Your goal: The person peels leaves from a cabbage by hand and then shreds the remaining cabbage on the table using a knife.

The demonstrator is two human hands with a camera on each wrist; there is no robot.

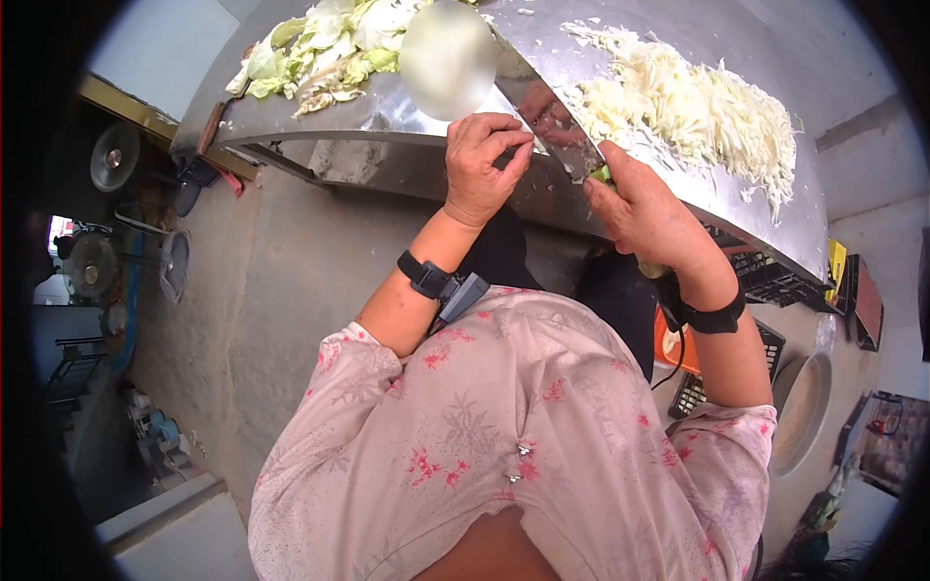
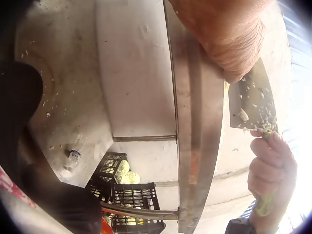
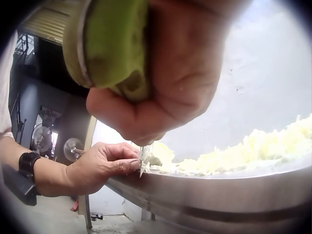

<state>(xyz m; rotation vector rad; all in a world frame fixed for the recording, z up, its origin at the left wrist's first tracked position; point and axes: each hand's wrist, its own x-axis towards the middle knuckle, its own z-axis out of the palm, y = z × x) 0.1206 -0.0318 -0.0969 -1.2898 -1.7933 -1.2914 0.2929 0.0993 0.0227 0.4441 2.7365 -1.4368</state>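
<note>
Green handle (image 3: pixel 109 44): nearest the lens in the right wrist view, with the right hand (image 3: pixel 185 73) wrapped round it, fingers curled tight.
Cleaver (image 2: pixel 251 100): a broad steel blade held over the near edge of the table. Its flat is flecked with wet cabbage bits.
Left hand (image 1: pixel 481 165): fingers bent, with the tips pinching the blade near its edge, where a pale shred clings.
Handling: probably rigid and blade-heavy. The wet steel looks slippery and the edge sharp, so the safe hold is the handle, and the flat is best touched from the spine side.
Shredded cabbage (image 1: pixel 697 107): a loose, light heap just beyond the blade, soft and easily scattered.
Cabbage leaves (image 1: pixel 329 44): whole trimmings piled at the far left end.
Table (image 1: pixel 339 121): a rounded stainless top, smooth and shiny, likely slick where it is damp.
Room: bare concrete floor (image 1: pixel 281 281), black crates (image 2: pixel 129 195) holding cabbages under the table, a plastic bottle (image 2: pixel 73 156) lying on the floor, a fan (image 1: pixel 92 266) off to the left.
</note>
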